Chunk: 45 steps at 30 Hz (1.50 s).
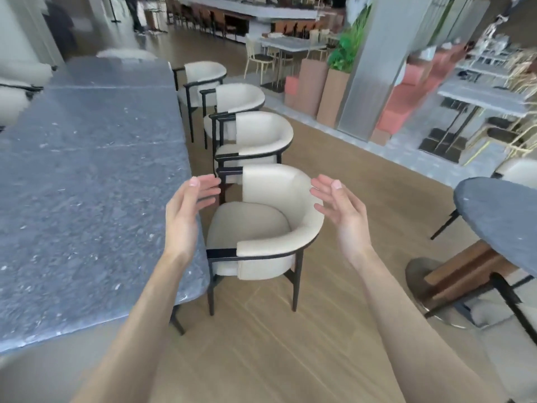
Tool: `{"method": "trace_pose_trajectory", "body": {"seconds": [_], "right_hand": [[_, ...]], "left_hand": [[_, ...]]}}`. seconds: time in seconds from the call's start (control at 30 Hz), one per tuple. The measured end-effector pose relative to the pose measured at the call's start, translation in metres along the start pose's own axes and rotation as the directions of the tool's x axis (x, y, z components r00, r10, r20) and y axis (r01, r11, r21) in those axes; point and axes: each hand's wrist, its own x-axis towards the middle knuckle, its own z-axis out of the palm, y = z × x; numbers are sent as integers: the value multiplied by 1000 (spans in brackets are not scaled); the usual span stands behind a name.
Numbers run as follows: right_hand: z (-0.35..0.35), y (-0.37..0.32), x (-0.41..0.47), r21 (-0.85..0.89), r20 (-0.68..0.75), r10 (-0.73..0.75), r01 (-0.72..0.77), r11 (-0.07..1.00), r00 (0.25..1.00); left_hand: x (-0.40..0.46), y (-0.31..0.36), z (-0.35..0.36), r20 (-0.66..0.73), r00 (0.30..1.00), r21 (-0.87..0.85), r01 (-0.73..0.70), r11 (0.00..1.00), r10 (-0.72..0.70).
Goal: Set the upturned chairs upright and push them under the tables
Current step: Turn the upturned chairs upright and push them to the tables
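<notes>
A cream armchair with black legs stands upright on the wood floor, its seat partly under the right edge of the long grey stone table. My left hand hovers open above the table's edge, just left of the chair's near arm. My right hand is open too, fingers spread, beside the outer curve of the chair's backrest. Neither hand touches the chair. Three more cream chairs stand upright in a row behind it along the same table side.
A round dark table on a wooden pedestal stands at the right, another chair partly seen beneath it. Planters and a pillar line the far right. Open wood floor lies between the tables. A person stands far back.
</notes>
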Motion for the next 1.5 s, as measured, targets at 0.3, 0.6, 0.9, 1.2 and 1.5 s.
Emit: {"method": "trace_pose_trajectory", "body": {"seconds": [0.3, 0.6, 0.9, 1.2, 1.5], "right_hand": [[-68, 37, 192, 20, 360, 48, -59, 998, 932], [-115, 152, 406, -66, 511, 170, -159, 985, 843], [-57, 200, 560, -161, 803, 239, -187, 969, 546], [-27, 263, 597, -231, 973, 230, -124, 965, -24], [-78, 344, 625, -381, 839, 420, 178, 907, -346]], "left_hand": [[62, -44, 149, -311, 950, 84, 52, 995, -24], [201, -202, 251, -550, 833, 122, 147, 982, -56], [287, -233, 315, -789, 614, 203, 283, 937, -15], [277, -266, 382, -912, 392, 362, 643, 675, 116], [249, -364, 483, -975, 119, 8, 863, 505, -187]]}}
